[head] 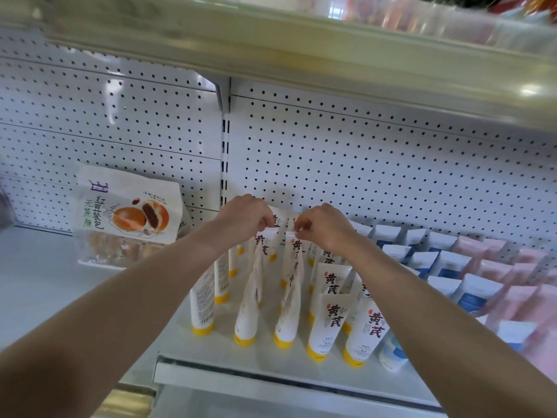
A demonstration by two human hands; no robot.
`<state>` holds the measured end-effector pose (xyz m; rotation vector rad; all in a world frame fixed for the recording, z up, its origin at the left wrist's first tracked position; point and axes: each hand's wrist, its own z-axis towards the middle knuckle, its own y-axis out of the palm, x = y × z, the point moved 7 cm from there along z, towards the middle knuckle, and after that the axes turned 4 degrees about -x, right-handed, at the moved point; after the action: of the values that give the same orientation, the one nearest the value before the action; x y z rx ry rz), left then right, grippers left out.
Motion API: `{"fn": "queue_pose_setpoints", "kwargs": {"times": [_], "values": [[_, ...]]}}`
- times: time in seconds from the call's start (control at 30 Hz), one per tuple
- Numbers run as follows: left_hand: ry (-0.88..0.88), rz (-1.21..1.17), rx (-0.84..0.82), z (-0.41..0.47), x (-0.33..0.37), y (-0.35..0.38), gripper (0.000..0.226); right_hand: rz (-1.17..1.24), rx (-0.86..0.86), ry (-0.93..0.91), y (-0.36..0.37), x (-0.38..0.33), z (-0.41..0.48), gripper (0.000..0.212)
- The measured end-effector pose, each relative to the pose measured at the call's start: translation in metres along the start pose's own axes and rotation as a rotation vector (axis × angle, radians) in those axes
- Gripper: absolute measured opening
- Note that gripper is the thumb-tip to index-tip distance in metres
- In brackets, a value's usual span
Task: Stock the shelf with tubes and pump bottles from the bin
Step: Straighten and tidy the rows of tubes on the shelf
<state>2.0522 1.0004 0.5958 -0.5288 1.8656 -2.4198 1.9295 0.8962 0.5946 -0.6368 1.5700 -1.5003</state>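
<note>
Reaching deep into the shelf (pixel 262 362), we pinch crimped tube tops: our left hand (pixel 245 218) grips the left tube (pixel 262 247), our right hand (pixel 324 227) the right tube (pixel 297 247), fingers curled. Several yellow-capped rows (pixel 327 324) already stand cap-down; the bin is out of view, so what remains is unclear.

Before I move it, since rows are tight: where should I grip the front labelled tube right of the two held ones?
Likely the tube by its flat crimped top, from above: it stands on its yellow cap with neighbours close beside.

Bread bag (pixel 129 215), leaning against white pegboard (pixel 361 164)
</note>
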Motion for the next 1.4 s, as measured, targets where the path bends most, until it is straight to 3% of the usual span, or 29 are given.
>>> {"fn": "queue_pose_setpoints", "kwargs": {"times": [0.3, 0.63, 0.8, 1.03, 1.4], "values": [[0.015, 0.039, 0.12, -0.014, 0.014, -0.014, 0.022, 0.016, 0.072, -0.1, -0.01, -0.007, -0.017, 0.017], [-0.126, 0.083, 0.042, -0.045, 0.038, -0.02, 0.02, 0.077, 0.047, -0.24, -0.02, -0.017, -0.056, 0.015], [-0.207, 0.115, 0.015, -0.063, 0.043, -0.019, 0.02, 0.068, 0.067, -0.183, -0.017, -0.015, -0.067, 0.012], [-0.334, 0.195, -0.046, -0.077, 0.036, -0.007, 0.028, -0.001, 0.031, -0.021, -0.009, -0.015, -0.069, 0.039], [-0.254, 0.162, -0.122, -0.064, 0.036, -0.009, 0.028, 0.001, -0.018, 0.057, -0.006, -0.023, -0.061, 0.023]]}}
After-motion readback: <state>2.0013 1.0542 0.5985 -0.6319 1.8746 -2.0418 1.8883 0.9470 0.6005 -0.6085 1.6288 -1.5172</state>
